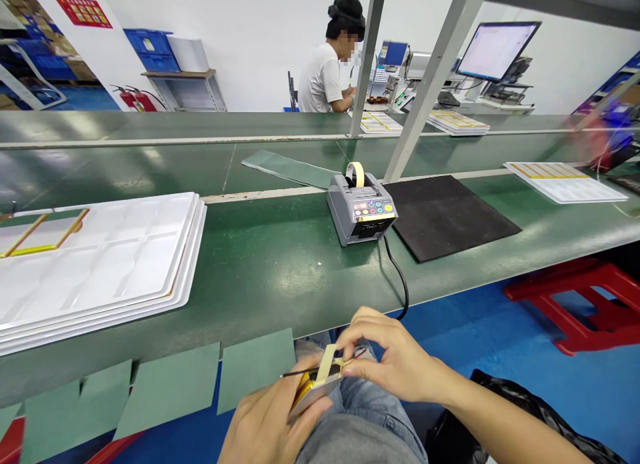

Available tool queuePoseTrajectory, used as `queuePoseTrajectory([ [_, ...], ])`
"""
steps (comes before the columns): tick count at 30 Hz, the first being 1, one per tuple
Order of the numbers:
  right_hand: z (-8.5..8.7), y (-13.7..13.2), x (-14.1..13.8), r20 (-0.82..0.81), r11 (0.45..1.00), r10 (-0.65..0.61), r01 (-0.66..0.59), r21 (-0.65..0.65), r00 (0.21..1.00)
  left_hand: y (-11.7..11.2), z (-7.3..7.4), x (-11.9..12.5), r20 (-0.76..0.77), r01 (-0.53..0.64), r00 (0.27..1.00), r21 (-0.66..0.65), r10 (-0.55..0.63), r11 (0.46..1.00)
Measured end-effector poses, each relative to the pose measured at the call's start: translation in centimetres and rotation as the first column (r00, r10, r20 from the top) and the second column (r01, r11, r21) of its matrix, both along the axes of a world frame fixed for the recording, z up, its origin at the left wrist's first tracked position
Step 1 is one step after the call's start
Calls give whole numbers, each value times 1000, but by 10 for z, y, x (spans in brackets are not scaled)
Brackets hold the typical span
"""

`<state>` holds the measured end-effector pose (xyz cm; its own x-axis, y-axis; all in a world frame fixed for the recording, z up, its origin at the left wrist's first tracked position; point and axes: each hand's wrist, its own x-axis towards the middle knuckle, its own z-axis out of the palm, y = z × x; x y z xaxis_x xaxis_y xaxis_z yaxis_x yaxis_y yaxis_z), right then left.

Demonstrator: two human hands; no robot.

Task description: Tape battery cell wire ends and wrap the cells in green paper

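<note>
Pinching a strip of pale yellow tape (326, 364) with my right hand (390, 357), fingers together on it, while my left hand (270, 421) has its fingers clamped around a small flat gold-film piece (306, 392), with a thin black wire (300, 373) poking out to the left. It's all held up over my jeans (360, 424), lower middle of the frame, just off the near edge of the green counter (200, 297), probably so both hands get room to work. Green paper sheets (170, 391) hang off that edge at lower left, so space is a bit tight that side. Straight ahead sits an automatic tape dispenser (361, 214), likely kept there for easy grabbing, its black cable (400, 284) dropping over the edge, right beside a black mat (450, 217). White plastic trays (95, 264) are stacked at left.
</note>
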<state>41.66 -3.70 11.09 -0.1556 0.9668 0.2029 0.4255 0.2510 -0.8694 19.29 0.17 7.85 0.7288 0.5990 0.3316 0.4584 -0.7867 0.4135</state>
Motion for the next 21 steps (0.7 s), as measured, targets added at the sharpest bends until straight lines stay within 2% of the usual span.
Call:
queuePoseTrajectory([
  [2,5,-1,2,-13,1000,-11,11,-16,1000,1,0,-3,9,9,1000,53,-10,999],
  [4,9,-2,3,-1,1000,-18,18,21,1000,1,1,-5,22,14,1000,94,-16,995],
  [7,13,-3,4,57,998,17,-20,58,998,2,1,-5,28,13,999,160,-18,987],
  [13,16,-7,0,111,997,65,-70,39,992,2,0,-4,2,14,1000,298,-15,955],
  [18,12,-1,0,-33,984,67,-71,-161,997,3,-4,-6,-37,130,991,391,-125,911],
  [21,7,4,2,-185,955,50,-102,-279,981,2,-3,-7,-23,141,990,333,-141,932],
])
